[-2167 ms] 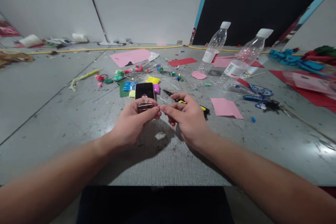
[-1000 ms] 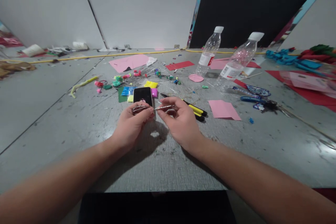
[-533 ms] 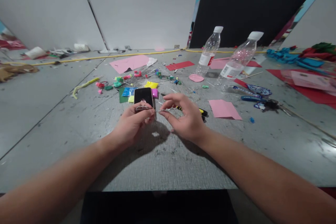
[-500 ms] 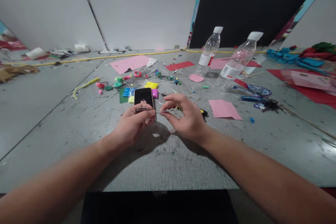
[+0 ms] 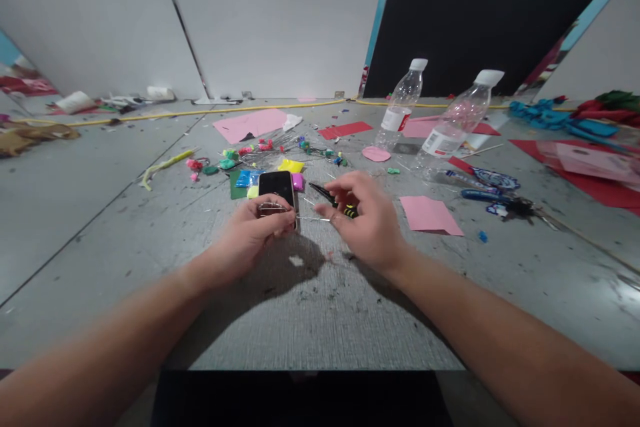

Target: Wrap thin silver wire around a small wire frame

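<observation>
My left hand (image 5: 263,228) pinches a thin silvery wire piece (image 5: 273,206), part of which is bent into a loop above the fingers. A straight length of it runs right toward my right hand (image 5: 364,220), whose thumb and forefinger close on its end. Just behind my left hand lies a black-screened phone (image 5: 276,187), partly covered by the fingers. Black-and-yellow pliers or scissors (image 5: 323,192) lie behind my right hand, which hides part of them. Small colored packets, one of them yellow (image 5: 291,165), surround the phone's far side.
Two clear plastic bottles (image 5: 400,107) (image 5: 453,121) stand at the back right. Pink paper (image 5: 431,215) lies right of my right hand. Blue-handled pliers (image 5: 484,196) are farther right. Small colored beads or clay bits (image 5: 229,160) and a yellow-green strip (image 5: 167,165) lie back left.
My right hand has moved right, away from my left hand, and a longer straight stretch of wire shows between them. The view has shifted slightly.
</observation>
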A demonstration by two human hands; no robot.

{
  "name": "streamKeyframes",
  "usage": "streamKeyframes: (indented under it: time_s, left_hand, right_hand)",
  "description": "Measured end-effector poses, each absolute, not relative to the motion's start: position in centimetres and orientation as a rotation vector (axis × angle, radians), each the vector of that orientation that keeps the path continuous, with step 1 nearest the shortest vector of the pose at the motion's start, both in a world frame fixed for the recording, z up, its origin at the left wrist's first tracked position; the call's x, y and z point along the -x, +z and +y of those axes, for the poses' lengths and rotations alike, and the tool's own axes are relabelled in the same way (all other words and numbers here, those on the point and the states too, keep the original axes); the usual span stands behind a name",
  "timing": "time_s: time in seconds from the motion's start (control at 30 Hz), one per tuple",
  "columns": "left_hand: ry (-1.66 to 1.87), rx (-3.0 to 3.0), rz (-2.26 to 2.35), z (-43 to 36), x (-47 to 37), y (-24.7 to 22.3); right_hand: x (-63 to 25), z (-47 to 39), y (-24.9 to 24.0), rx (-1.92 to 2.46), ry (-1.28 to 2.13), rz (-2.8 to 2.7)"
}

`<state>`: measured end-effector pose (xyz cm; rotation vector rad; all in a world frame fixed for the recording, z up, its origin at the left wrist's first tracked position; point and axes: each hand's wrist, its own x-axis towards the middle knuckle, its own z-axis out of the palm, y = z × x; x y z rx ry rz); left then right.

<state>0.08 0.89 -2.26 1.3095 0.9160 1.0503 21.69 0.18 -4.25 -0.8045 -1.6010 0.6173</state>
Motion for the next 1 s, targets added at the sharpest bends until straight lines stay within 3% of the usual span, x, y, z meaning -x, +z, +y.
streamKeyframes:
  time_s: [0.2,0.33,0.6,1.0]
  left_hand:
    - [1.179,-1.461,1.067,0.7,0.0,-1.8]
    - [1.186,-1.529,1.091,0.3,-0.1,-1.3]
    - [1.173,-1.534,1.102,0.4,-0.4,-1.8]
    - [1.198,-1.506,1.138,-0.3,-0.8,-1.1]
  right_hand:
    - [-21.5,1.0,-4.2,0.957,1.355,-1.467]
    - [-20.9,0.3,-3.5,0.955,1.551,-1.342]
    - [-20.3,-0.2,-4.0,1.002,1.483,-1.283]
    - [-19.8,-1.9,-3.2,0.927,1.093,-1.486]
